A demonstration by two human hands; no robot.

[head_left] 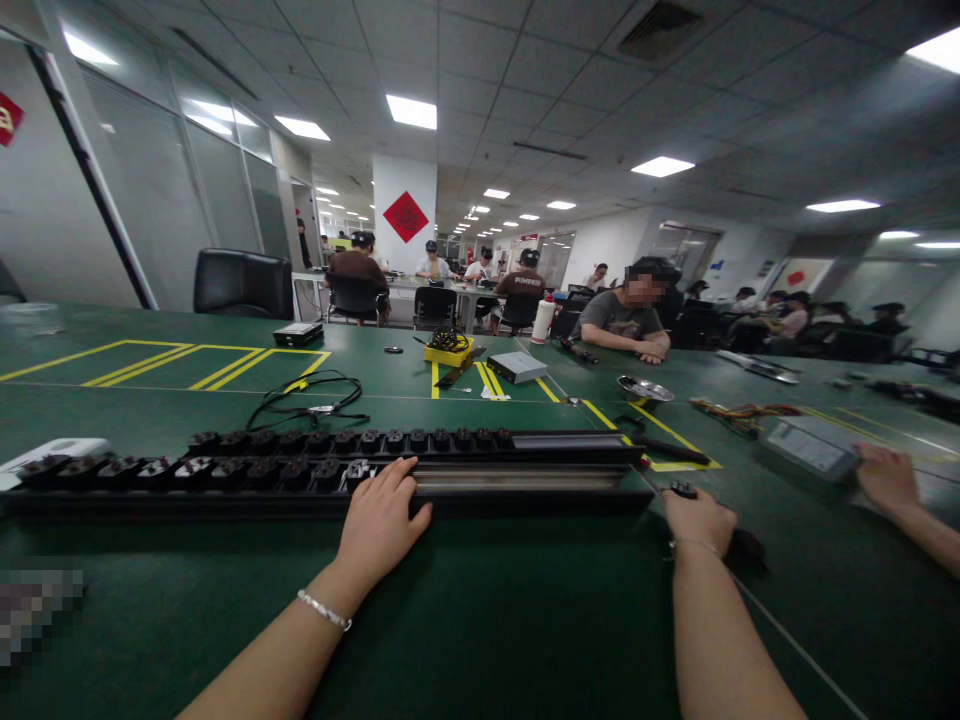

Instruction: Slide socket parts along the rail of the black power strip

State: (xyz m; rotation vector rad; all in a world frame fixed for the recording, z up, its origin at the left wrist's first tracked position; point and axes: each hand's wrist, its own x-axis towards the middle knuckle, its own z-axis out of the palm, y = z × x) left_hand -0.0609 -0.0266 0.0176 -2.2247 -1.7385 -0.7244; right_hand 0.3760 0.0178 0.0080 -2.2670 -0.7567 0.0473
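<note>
The long power strip [322, 470] looks like matt black plastic, with a smooth, glossy metal-looking band along its right half. The table [480, 620] wears a matt green covering marked with glossy yellow tape. A shiny metal bowl [645, 389] stands farther back. The grey box [808, 445] at right has a dull metal sheen. The bracelet [324, 610] glints like beaded metal.
</note>
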